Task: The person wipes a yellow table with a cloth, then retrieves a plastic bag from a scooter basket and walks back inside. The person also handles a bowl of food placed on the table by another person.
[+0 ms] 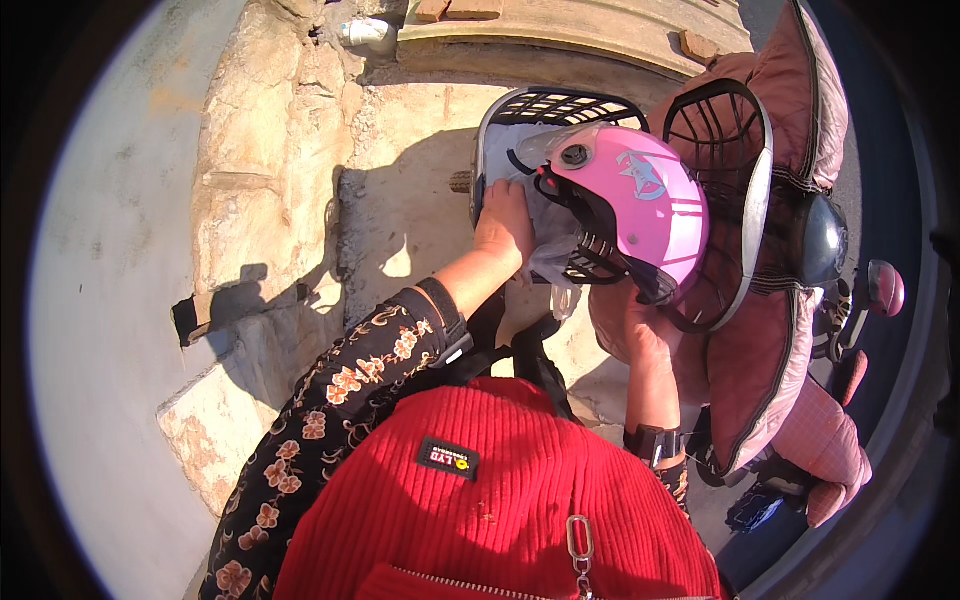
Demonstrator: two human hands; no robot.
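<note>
A pink helmet (660, 202) with a clear visor and a star decal lies tilted on its side, partly over a black wire-mesh basket (570, 97). My right hand (646, 324) is at the helmet's lower edge, its fingertips hidden behind the shell. My left hand (508, 219) curls at the basket's left side, beside a crumpled clear plastic bag (551, 255). Whether it grips the bag or the rim cannot be made out. Part of the bag hangs below the basket. The helmet's black chin strap (521, 163) dangles over the basket.
A scooter with a pink quilted wind cover (750, 375), a dark headlight (823, 240) and a mirror (886, 289) stands at the right. A rough stone edge (255, 180) runs along the left. Bricks (474, 9) lie on a corrugated sheet (585, 30) at the back.
</note>
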